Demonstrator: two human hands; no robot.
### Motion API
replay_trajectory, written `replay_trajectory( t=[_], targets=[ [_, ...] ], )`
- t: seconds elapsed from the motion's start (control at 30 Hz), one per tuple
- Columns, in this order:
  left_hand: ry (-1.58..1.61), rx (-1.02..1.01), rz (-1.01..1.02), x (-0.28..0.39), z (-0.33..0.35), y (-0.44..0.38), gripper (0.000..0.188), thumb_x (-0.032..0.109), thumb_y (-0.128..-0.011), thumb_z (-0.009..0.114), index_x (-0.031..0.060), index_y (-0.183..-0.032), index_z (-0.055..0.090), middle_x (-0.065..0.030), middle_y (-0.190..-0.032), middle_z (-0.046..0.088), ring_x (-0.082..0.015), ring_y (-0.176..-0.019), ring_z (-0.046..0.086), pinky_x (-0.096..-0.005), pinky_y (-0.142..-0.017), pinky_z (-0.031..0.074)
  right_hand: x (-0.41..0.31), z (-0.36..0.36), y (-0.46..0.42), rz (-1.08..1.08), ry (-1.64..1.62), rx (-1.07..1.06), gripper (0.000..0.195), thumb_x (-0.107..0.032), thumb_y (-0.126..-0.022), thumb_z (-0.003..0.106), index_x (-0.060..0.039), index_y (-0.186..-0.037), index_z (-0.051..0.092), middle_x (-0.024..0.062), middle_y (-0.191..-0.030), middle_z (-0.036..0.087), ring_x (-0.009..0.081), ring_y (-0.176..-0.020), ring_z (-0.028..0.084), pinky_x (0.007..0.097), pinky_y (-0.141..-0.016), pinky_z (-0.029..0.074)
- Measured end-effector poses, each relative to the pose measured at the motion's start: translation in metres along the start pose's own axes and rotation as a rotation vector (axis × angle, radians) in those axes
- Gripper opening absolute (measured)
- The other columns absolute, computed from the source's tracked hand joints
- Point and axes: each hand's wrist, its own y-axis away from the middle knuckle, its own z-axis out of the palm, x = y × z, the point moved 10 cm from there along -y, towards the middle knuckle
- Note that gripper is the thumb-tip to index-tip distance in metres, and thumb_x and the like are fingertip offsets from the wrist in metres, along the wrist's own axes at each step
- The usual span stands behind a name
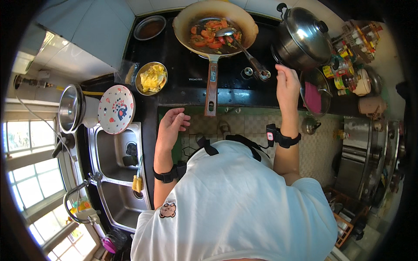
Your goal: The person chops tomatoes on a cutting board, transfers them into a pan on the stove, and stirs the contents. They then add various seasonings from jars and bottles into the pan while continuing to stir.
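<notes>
My left hand (173, 124) hovers before the counter's front edge, fingers loosely curled and nothing in them. My right hand (288, 84) is raised beside the end of a metal cooking ladle (249, 58); it appears apart from the ladle, and I see nothing in its fingers. The ladle's bowl rests in a wok (183, 34) on the black cooktop (183, 70), and its wooden-looking handle leans over the rim. Cut tomato pieces (209, 36) with bits of green lie in the wok. The wok's long handle (212, 88) points toward me. Left of it stands a metal bowl of cooked egg (152, 78).
A lidded steel pot (303, 39) stands at the right, with a glass lid (321, 98) and bottles (346, 76) beyond. On the left are a shallow metal dish (149, 27), an elephant-patterned plate (111, 109), stacked metal bowls (70, 109) and a double sink (112, 156).
</notes>
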Motion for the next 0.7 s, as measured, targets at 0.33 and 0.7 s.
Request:
replay_trajectory(
  t=[0.33,0.7],
  targets=[
    [-0.101,-0.168,-0.010,0.008,0.026,-0.010,0.033,0.017,-0.101,0.055,-0.0034,-0.127,0.055,-0.0092,-0.102,0.069,-0.0113,-0.083,0.064,-0.0236,-0.071,0.051,0.024,-0.008,0.076,0.314,0.074,-0.140,0.024,-0.018,-0.093,0.047,0.0010,-0.084,0.059,0.0187,-0.074,0.058,0.0331,-0.068,0.057,0.0400,-0.065,0.046],
    [-0.160,-0.092,0.098,0.036,0.038,-0.001,0.033,0.018,-0.101,0.056,-0.0032,-0.126,0.056,-0.0105,-0.103,0.069,-0.0137,-0.084,0.065,-0.0252,-0.072,0.052,-0.008,0.021,0.065,0.066,-0.096,-0.355,0.035,-0.018,-0.095,0.058,0.0031,-0.070,0.047,0.0170,-0.065,0.047,0.0296,-0.057,0.047,0.0401,-0.056,0.037]
  ],
)
